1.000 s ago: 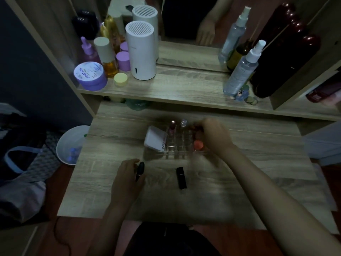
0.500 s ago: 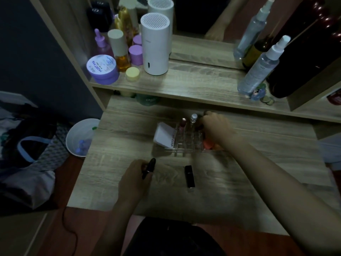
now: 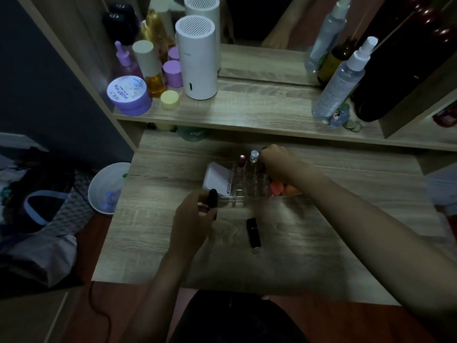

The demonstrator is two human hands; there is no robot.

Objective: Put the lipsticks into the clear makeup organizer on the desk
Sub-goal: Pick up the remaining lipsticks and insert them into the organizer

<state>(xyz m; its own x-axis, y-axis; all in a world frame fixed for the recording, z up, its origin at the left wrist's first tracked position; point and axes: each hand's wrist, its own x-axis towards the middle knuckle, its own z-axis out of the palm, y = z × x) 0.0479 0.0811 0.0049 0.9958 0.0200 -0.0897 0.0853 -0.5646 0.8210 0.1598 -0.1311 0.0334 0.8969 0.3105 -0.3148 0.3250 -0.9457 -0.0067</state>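
Note:
The clear makeup organizer point(image 3: 247, 188) stands mid-desk. It holds a white box point(image 3: 217, 179), a pink lipstick point(image 3: 241, 160), a clear-capped tube point(image 3: 254, 155) and orange sponges point(image 3: 278, 189). My left hand point(image 3: 193, 221) grips a black lipstick point(image 3: 212, 198) upright at the organizer's front left corner. My right hand point(image 3: 275, 160) curls over the back right slots, closed on a dark lipstick point(image 3: 265, 147) of which only the tip shows. Another black lipstick point(image 3: 254, 232) lies flat on the desk in front of the organizer.
The shelf above carries a white cylinder point(image 3: 197, 58), a purple jar point(image 3: 128, 95), a small yellow jar point(image 3: 170, 99) and a spray bottle point(image 3: 343, 80). A white bin point(image 3: 106, 186) sits on the floor left of the desk, next to bags.
My left hand has lifted its black lipstick off the desk and carried it up to the organizer's front left. My right hand has stayed over the back slots.

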